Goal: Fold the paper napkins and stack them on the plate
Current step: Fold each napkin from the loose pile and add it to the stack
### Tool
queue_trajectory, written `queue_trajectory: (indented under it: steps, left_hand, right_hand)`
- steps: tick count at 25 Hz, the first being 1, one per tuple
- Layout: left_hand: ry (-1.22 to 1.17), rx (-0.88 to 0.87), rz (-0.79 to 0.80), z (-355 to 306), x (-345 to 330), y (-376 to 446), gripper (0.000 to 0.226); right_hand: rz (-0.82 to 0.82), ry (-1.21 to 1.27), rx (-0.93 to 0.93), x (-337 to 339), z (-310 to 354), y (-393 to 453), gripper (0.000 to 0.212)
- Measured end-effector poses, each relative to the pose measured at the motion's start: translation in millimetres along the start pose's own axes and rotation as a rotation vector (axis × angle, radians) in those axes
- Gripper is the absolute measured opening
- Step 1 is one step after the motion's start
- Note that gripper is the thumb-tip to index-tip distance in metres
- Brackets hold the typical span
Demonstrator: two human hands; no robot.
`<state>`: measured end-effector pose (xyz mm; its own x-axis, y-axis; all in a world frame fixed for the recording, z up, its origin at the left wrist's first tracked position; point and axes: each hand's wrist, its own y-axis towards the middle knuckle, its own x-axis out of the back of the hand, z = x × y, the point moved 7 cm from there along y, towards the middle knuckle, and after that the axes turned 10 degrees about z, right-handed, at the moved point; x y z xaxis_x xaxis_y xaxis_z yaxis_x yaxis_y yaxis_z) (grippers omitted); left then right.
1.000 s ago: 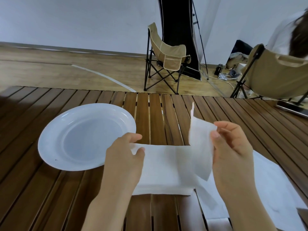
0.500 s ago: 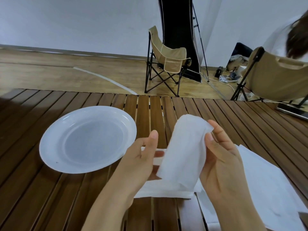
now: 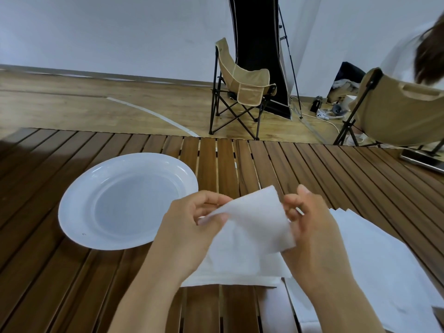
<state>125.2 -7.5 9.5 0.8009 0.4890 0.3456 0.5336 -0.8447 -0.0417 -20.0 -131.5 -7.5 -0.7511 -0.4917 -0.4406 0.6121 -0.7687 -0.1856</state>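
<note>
Napkin-folding was under way at a slatted wooden counter [image 3: 240,159], and the white plate [image 3: 79,212] served as the landmark for everything else. It sat flat on the counter, nothing lying in it. Just right of the plate's near rim was the left hand [image 3: 189,234], fingers curled, thumb and fingertips pinching the left corner of a white paper napkin [image 3: 252,227]. The napkin was held up off the counter, further right of the plate, its upper flap bent over toward the person and its lower part hanging down to the surface. Beyond it, still further from the plate, the right hand [image 3: 312,236] gripped the napkin's right edge with curled fingers. Well right of the plate, a spread of more white napkins [image 3: 374,255] lay flat on the counter, partly under the right wrist. Behind the plate, on the wooden floor, stood a tan folding chair [image 3: 242,90]. Far right of the plate a second tan chair [image 3: 396,111] held another person in a white top, and a dark phone [image 3: 422,161] rested at the counter's edge.
</note>
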Motion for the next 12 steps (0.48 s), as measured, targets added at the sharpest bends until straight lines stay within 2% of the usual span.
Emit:
queue_trajectory:
  steps: [2, 5, 8, 12]
  left_hand:
    - [0.114, -0.080, -0.009, -5, 2, 1, 0.013]
    - [0.146, -0.117, -0.038, -6, 6, 3, 0.012]
    - [0.138, -0.103, -0.068, -5, 7, 5, 0.016]
    - [0.075, -0.034, -0.125, 4, 10, 7, 0.018]
  right_hand:
    - [0.055, -0.246, -0.043, 0, -6, 5, 0.030]
    - [0.103, -0.524, 0.050, -3, -4, 3, 0.020]
    - [0.038, -0.619, 0.132, -1, 3, 1, 0.011]
    - [0.000, -0.584, 0.172, -2, 8, -3, 0.012]
